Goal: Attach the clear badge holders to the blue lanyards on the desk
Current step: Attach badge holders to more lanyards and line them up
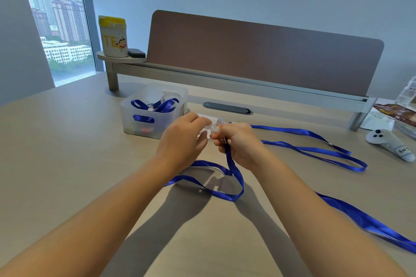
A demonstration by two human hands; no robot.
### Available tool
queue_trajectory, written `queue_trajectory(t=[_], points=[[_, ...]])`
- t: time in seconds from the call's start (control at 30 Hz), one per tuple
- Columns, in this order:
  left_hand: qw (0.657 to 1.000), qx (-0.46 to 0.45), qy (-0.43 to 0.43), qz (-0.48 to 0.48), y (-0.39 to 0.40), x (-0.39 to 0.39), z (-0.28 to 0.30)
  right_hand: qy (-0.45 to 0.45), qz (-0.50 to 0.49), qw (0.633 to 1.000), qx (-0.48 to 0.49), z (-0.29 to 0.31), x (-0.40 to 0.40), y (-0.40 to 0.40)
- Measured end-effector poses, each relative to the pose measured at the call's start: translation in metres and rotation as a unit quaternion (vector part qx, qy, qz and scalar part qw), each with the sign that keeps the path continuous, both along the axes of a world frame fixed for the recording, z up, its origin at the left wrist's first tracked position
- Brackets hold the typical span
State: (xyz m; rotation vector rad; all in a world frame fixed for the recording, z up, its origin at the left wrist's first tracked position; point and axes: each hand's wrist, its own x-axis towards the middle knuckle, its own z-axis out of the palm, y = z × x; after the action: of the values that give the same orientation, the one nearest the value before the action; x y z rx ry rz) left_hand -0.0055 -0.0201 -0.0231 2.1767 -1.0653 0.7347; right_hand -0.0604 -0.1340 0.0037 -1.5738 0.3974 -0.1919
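My left hand (186,139) pinches a clear badge holder (212,128) above the middle of the desk. My right hand (238,144) grips the clip end of a blue lanyard (234,175), right against the holder. That lanyard hangs from my right fist and loops on the desk below my hands. How the clip meets the holder is hidden by my fingers. A second blue lanyard (315,148) lies stretched out to the right. A third blue lanyard (369,220) lies by my right forearm.
A translucent bin (177,99) behind my left hand holds more lanyards and holders. A white controller (391,141), papers and a bottle sit at the right. A shelf with a yellow-lidded canister (113,36) and a brown divider panel (258,58) stand behind.
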Motion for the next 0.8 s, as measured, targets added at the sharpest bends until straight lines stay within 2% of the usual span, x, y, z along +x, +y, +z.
queue_trajectory(t=[0.13, 0.2, 0.37, 0.47, 0.6, 0.8], points=[[0.997, -0.041, 0.059, 0.016, -0.005, 0.0, 0.002, -0.023, 0.002, 0.996, -0.088, -0.001, 0.002, 0.0], [0.998, -0.032, 0.049, 0.029, -0.005, 0.002, 0.001, -0.029, -0.001, 0.989, -0.142, -0.002, 0.001, 0.001], [0.991, 0.02, -0.13, 0.021, -0.004, 0.008, 0.001, -0.031, 0.001, 0.982, -0.189, -0.002, -0.001, 0.001], [0.977, 0.073, -0.198, 0.008, -0.004, 0.013, 0.001, -0.024, 0.011, 0.981, -0.194, 0.0, -0.001, -0.001], [0.956, 0.133, -0.26, -0.002, -0.002, 0.017, 0.004, -0.005, 0.018, 0.984, -0.175, 0.0, -0.001, -0.003], [0.949, 0.142, -0.28, -0.012, -0.001, 0.021, 0.005, 0.031, 0.025, 0.987, -0.157, 0.0, 0.003, 0.001]])
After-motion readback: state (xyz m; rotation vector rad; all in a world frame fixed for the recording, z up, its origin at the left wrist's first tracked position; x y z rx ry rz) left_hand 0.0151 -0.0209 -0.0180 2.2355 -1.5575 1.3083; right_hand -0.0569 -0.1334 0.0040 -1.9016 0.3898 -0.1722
